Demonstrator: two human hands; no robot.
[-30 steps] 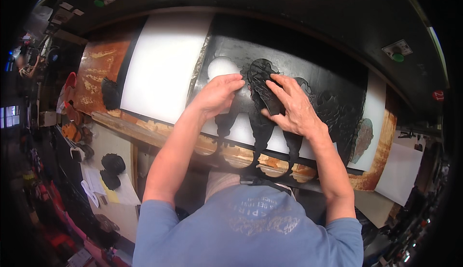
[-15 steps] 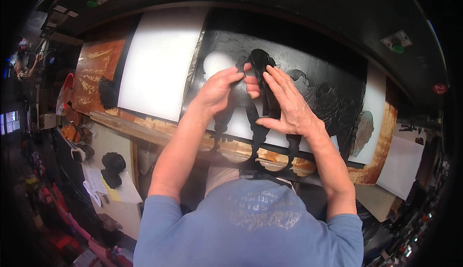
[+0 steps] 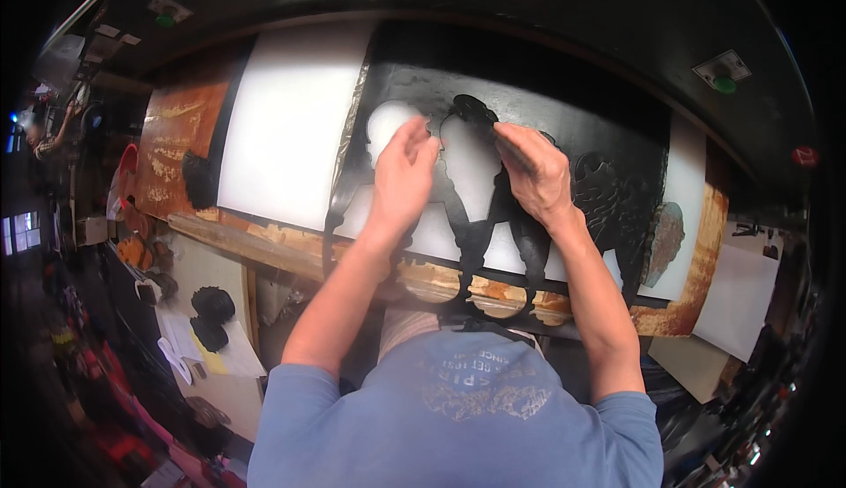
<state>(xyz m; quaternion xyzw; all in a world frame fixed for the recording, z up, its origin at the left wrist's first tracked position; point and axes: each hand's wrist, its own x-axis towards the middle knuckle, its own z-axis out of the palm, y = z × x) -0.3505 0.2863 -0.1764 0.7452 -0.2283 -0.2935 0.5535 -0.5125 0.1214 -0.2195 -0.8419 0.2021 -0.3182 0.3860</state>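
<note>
A black sheet (image 3: 392,78) with rounded, sole-like cutouts lies on the worktable, its strips hanging over the near edge. White backing (image 3: 474,162) shows through the openings. A loose black sole-shaped piece (image 3: 474,109) rests beside the middle opening; my right hand hides part of it. Over the left opening is my left hand (image 3: 407,166), fingers slightly blurred and extended, with nothing visible in them. My right hand (image 3: 539,171) is turned on edge against the dark piece, fingers straight and not wrapped round it.
A white board (image 3: 286,127) covers the table's left part. Black cut pieces (image 3: 608,188) lie to the right, near a mottled greenish piece (image 3: 663,243). A dark overhead panel with green buttons (image 3: 725,85) spans the far side. Black pieces (image 3: 211,316) sit on the lower left side table.
My hands have moved apart; the left has drawn back from the black piece. The right has turned on edge, and the piece has shifted right, uncovering the white middle opening.
</note>
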